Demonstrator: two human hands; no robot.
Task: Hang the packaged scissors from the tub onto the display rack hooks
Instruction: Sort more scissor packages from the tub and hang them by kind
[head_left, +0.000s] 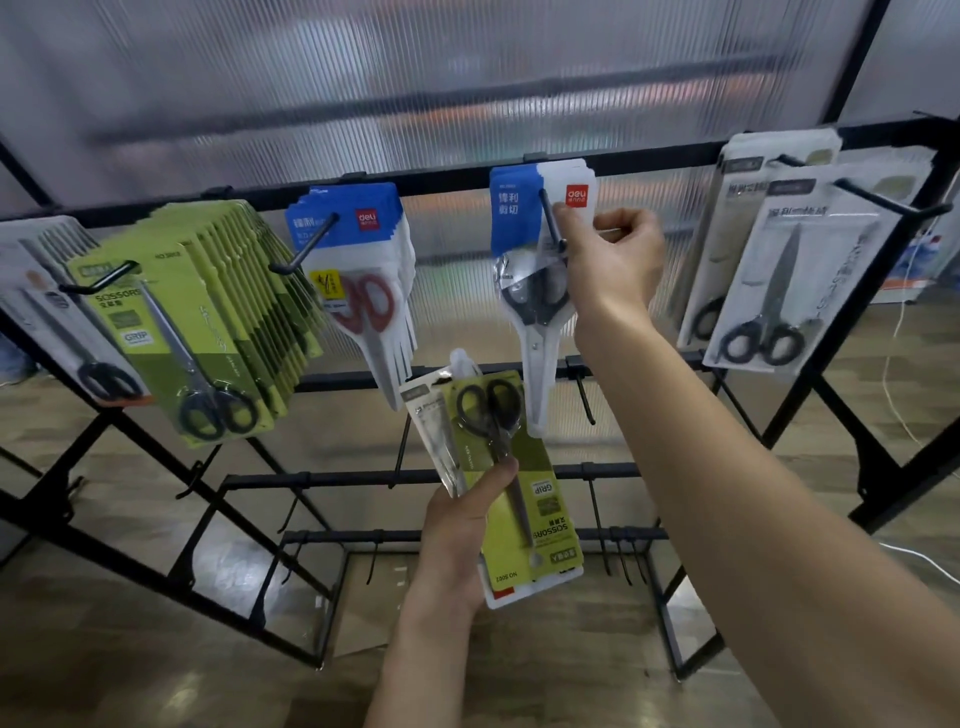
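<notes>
The right hand (610, 254) had its fingers curled, pinching the blue-and-white pack (540, 270) at the hook (551, 221); the left hand (457, 530) gripped a fan of packs, the green pack (519, 499) foremost and upside down, below the rack (467, 166). They looked light, stiff, slippery-fronted; best held by the card edges, near the hang hole.

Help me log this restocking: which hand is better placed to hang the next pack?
Probably the right hand: it is already up at the hook, pinching the blue pack. The left hand holds the spare packs low.
</notes>
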